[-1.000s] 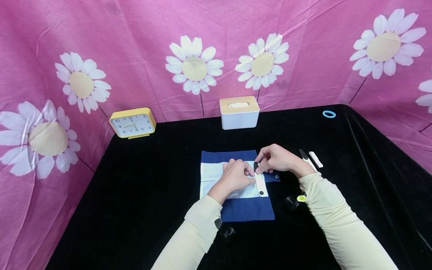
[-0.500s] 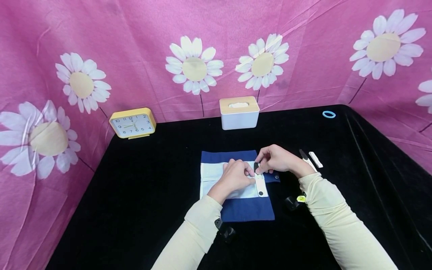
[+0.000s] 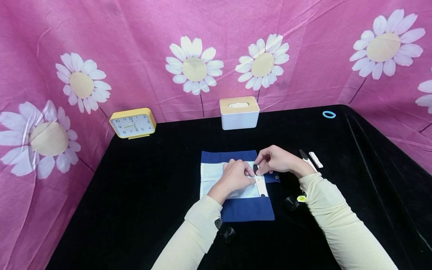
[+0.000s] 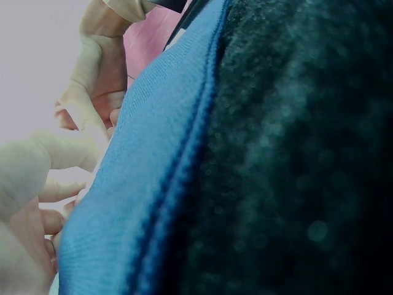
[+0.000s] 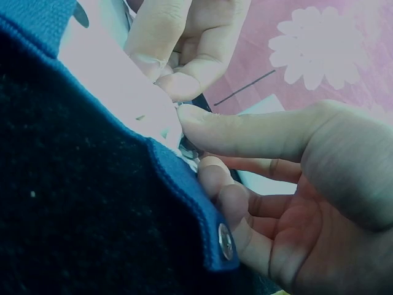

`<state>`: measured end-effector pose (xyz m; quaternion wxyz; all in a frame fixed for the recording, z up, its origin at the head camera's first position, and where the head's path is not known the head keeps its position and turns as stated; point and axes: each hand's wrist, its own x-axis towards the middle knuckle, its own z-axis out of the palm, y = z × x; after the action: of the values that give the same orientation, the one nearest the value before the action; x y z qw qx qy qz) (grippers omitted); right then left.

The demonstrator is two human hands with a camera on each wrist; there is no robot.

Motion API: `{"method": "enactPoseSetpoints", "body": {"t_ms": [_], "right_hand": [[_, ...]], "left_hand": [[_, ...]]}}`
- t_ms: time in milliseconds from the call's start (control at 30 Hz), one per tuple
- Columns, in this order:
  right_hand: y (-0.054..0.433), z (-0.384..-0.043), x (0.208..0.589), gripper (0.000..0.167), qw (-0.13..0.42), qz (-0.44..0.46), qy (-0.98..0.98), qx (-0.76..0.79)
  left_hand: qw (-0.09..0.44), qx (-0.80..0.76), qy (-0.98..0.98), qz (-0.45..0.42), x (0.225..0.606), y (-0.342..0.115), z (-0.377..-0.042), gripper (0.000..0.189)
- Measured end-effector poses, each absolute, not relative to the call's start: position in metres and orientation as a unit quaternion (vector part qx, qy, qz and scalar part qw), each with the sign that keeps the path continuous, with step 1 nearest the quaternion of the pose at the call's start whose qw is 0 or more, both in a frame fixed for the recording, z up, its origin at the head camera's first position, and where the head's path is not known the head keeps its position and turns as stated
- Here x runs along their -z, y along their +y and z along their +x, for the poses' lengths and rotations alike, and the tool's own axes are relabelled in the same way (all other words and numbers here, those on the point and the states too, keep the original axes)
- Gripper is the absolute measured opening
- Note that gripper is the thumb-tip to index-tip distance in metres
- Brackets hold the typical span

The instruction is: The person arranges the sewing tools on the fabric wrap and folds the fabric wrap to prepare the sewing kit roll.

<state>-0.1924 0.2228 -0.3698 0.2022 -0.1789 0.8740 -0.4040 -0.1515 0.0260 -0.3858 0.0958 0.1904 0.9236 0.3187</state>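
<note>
The head view is bright, evenly lit and mostly crisp, with faint sheen on the creased curtain [image 3: 141,48] and the black bench [image 3: 152,195] swallowing nearly all detail, while both wrist views look hazy, the left blurring into bleached upper-left paleness, the right overexposing the white tool [image 5: 104,70].

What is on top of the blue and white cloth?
A white tool with a black end, pinched by the right hand, lies along the right side of the cloth. The left hand is over the middle; whatever lies beneath that hand is covered.
</note>
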Motion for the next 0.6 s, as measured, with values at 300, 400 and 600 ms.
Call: {"method": "enactPoseSetpoints", "body": {"t_ms": [300,400,600], "right_hand": [[0.2233,-0.1925,0.3707,0.024,0.203,-0.185,0.872,0.405],[0.2237,-0.1926,0.3709,0.023,0.202,-0.189,0.872,0.404],[0.2241,-0.1923,0.3711,0.019,0.200,-0.196,0.872,0.402]], "left_hand": [[0.093,-0.319,0.924,0.191,0.3867,0.0259,-0.1512,0.006],[0.092,-0.317,0.924,0.191,0.3871,0.0261,-0.1516,0.007],[0.094,-0.321,0.923,0.192,0.3861,0.0254,-0.1505,0.006]]}}
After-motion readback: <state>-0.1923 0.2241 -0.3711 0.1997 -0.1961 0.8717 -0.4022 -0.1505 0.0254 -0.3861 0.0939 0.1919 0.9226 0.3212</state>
